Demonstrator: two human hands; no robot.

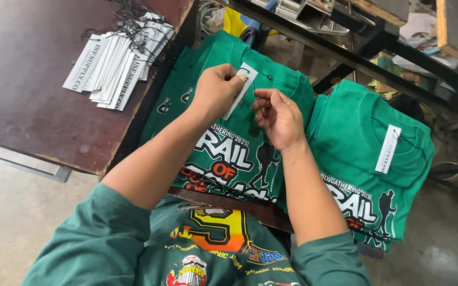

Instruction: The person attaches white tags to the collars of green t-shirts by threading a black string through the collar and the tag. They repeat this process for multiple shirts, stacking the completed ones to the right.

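Far left: dark brown table (33, 90), worn at its near edge. On its far right part lies a fanned stack of white hang tags (115, 63) with thin black strings tangled at their far ends.

Centre: folded green printed shirt (229, 143) on a pile just right of the table. Left hand (216, 90) over the shirt's collar area, fingers curled tight, thumb and forefinger pinching a white hang tag (241, 87) that slants down toward the shirt. Right hand (278, 117) just beside it, nearly touching, fingers bent in and pinching a thin black string (257, 100) that runs up toward the tag's top end. Both hands closed on small items, neither palm open. Whether the string passes through the shirt cannot be told.

Right: second folded green shirt (377, 159), same print, with a white tag (388, 148) lying flat on its chest near the collar. It sits just beside the first pile.

Far right, behind: dark metal frame (356, 53) with clutter beyond.
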